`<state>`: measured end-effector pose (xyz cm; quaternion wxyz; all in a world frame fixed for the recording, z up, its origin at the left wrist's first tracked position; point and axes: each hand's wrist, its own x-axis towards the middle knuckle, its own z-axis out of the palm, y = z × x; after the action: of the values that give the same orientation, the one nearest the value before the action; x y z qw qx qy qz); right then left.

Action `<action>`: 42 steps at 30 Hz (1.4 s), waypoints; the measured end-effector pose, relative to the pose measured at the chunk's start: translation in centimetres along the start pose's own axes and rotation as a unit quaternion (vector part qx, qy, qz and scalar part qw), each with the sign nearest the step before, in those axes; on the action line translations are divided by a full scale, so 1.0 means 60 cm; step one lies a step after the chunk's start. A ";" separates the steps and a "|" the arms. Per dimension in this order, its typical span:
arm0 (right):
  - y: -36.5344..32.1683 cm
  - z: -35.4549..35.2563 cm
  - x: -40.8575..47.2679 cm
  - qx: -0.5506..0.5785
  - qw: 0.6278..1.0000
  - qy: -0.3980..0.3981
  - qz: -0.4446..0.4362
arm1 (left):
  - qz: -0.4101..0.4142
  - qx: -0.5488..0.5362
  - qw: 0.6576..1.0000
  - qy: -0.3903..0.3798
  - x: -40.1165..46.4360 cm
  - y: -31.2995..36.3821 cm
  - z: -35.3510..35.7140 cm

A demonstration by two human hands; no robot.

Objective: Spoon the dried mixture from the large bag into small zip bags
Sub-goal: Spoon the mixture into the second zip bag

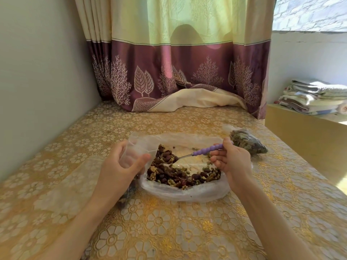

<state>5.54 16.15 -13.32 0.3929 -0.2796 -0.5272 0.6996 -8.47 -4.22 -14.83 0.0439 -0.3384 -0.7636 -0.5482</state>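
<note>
I get bright daylight coming through the curtain [187, 25], whose pale upper half glows yellow-green and shows a dark rounded shadow behind it. A sunlit patch burns out on the ledge [319, 128] at right, near the folded cloths [315, 96]. The table [169, 231] is evenly lit, with soft shadows under my arms. Wide-angle bending curves the wall [37, 72] and table edges. Detail is soft all over, with smeared corners.

Large clear bag [187, 192] lies open on the counter, holding brown-green dried mixture [180, 175]; purple-handled spoon [199, 152] loaded above it.
</note>
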 end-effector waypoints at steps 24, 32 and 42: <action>-0.026 0.043 -0.057 0.056 0.981 -0.105 -0.156 | -0.034 0.021 0.996 -0.077 0.007 -0.011 0.007; -0.020 0.056 -0.073 0.029 0.953 -0.209 -0.217 | -0.013 -0.040 0.998 -0.046 0.002 -0.003 0.010; -0.035 0.026 -0.041 0.103 0.971 -0.124 -0.178 | -0.017 -0.005 1.000 -0.024 0.004 -0.011 0.006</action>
<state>6.13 13.52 -10.88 0.4693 -0.0499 -0.5380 0.6984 -8.90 -3.90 -15.40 0.0150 -0.3387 -0.7675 -0.5441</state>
